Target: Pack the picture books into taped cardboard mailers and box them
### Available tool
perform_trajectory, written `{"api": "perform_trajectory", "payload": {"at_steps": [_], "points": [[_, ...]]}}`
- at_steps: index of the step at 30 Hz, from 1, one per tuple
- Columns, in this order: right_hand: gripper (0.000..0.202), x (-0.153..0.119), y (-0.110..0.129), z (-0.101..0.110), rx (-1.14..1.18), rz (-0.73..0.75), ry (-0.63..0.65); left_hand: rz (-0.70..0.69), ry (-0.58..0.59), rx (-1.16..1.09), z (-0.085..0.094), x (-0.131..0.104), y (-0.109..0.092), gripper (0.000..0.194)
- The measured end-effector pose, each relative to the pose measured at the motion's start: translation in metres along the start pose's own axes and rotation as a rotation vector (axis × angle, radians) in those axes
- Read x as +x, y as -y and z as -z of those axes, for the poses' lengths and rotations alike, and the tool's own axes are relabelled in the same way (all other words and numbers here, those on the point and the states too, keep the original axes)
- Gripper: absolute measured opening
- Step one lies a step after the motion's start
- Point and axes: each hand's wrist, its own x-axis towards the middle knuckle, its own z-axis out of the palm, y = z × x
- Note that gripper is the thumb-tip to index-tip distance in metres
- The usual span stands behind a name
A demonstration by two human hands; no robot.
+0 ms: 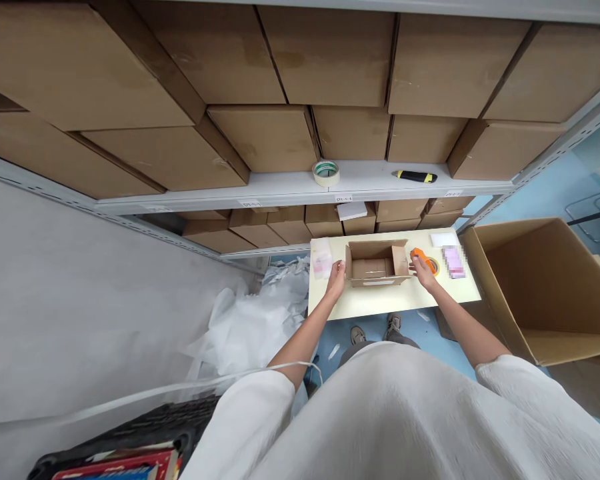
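A small open cardboard box [377, 281] stands on the pale table, its flaps raised and a white label on its near side. Inside, only brown cardboard shows. My left hand [336, 277] is at the box's left edge, fingers closed on the cardboard there. At the right side, my right hand [421, 268] is closed around an orange tape dispenser [424, 257] with a yellowish roll, close to the box's right flap. Part of the dispenser is hidden behind the fingers.
Closed cartons [340, 57] fill the shelves ahead. A tape roll [326, 173] and a utility knife [415, 177] lie on the shelf edge. The table [360, 308] also holds pinkish packets [453, 262]. A large open carton [570, 287] stands right; white packing sheets [250, 327] lie left.
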Motion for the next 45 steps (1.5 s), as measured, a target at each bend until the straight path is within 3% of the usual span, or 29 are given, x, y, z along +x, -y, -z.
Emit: {"api": "perform_trajectory", "payload": {"at_steps": [3,5,8,11,13,17,22,24,29,32,37,45], "points": [[0.057,0.007,0.021,0.003,-0.16,0.147,-0.113,-0.362,-0.144,0.134,0.004,0.001,-0.025,0.045],[0.049,0.011,0.039,0.001,-0.236,0.28,-0.11,-0.579,-0.073,0.254,0.004,0.003,-0.046,0.038],[0.042,0.013,0.068,-0.012,-0.327,0.467,0.084,-0.72,0.146,0.414,-0.003,0.009,-0.07,0.037],[0.044,0.011,0.092,-0.027,-0.513,0.582,0.346,-0.691,0.31,0.587,-0.011,0.017,-0.079,0.041],[0.043,0.006,0.103,-0.032,-0.699,0.611,0.446,-0.622,0.362,0.694,-0.014,0.021,-0.076,0.045],[0.038,-0.01,0.116,-0.025,-1.01,0.628,0.404,-0.491,0.413,0.806,-0.007,0.023,-0.062,0.067],[0.044,-0.016,0.112,-0.001,-1.192,0.54,0.296,-0.405,0.485,0.898,0.004,0.019,-0.052,0.124],[0.058,-0.012,0.103,0.005,-1.227,0.447,0.325,-0.401,0.514,0.96,0.002,0.021,-0.052,0.139],[0.124,0.003,0.083,0.007,-1.205,0.25,0.414,-0.357,0.54,1.107,-0.014,0.037,-0.056,0.16],[0.139,0.014,0.08,0.001,-1.176,0.236,0.478,-0.322,0.551,1.175,-0.021,0.046,-0.058,0.166],[0.145,0.035,0.073,-0.006,-1.11,0.265,0.531,-0.361,0.535,1.17,-0.022,0.049,-0.052,0.163],[0.138,0.047,0.056,-0.005,-1.034,0.333,0.511,-0.46,0.469,0.842,-0.006,0.04,-0.034,0.14]]}}
